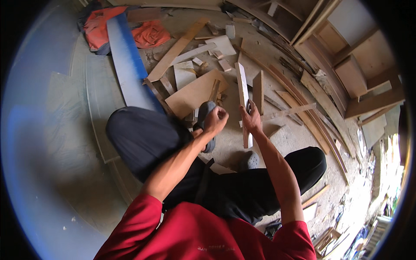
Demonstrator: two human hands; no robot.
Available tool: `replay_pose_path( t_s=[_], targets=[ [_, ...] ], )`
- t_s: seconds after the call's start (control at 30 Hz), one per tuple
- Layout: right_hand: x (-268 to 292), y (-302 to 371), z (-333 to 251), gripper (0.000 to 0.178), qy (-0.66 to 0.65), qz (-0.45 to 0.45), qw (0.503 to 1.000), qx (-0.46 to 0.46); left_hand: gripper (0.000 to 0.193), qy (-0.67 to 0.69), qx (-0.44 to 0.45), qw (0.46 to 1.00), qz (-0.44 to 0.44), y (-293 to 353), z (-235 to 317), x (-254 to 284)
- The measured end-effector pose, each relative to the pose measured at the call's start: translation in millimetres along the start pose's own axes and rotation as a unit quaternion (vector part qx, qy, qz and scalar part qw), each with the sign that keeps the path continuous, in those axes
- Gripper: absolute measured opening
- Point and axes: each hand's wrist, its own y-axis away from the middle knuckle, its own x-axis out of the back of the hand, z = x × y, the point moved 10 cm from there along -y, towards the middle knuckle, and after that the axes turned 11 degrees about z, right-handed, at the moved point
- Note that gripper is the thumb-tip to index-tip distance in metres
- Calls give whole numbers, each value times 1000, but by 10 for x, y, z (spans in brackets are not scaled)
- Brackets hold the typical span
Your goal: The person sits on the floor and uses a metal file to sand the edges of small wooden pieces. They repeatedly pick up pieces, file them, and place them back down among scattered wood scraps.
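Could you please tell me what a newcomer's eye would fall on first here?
Probably the bright red shirt at the lower edge, then the right hand holding a pale wooden strip near the middle. At upper left, a blue-and-white board near crumpled orange cloth stands out.

A blue-and-white board (125,65) lies on the floor (294,139). Orange cloth (150,34) is noted on both sides of the board's far end. Right of the board: brown plank (178,48), tan panel (186,97) and, well apart, wooden cabinet (352,77).

Grey flr (284,143) w/ wd offcuts (225,65), plank (181,47), blue-white brd (122,60), orange cloth (150,34)
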Motion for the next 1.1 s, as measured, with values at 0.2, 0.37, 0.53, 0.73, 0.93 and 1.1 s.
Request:
replay_pose_path(
  t_s=[0.2, 0.37, 0.53, 0.73, 0.93, 1.1],
  targets=[
    [-542, -229, 419, 65, -98, -34, 989, -105, 28, -107, -15, 982, -154, 470, 36, -100],
    [-1374, 7, 506, 56, -187, -174, 948, -188, 27, -203, 49, 961, -179, 513, -579, 162],
    [-1641, 64, 1174, 48, 23, -180, 977, -111, 23, -262, 100, 948, -149, 260, -1025, 398],
    [-1857, 594, 1264, 60, 123, -242, 958, -90, 29, -359, 212, 907, -65, -38, -2059, 1226],
    [-1952, 888, 1567, 92, 188, -309, 926, -111, 45, -400, 204, 892, 48, -257, -2162, 1504],
    [-1873, 918, 1598, 102, 228, -289, 920, -132, 60, -434, -34, 897, 70, -881, -1914, 1228]
  ],
)
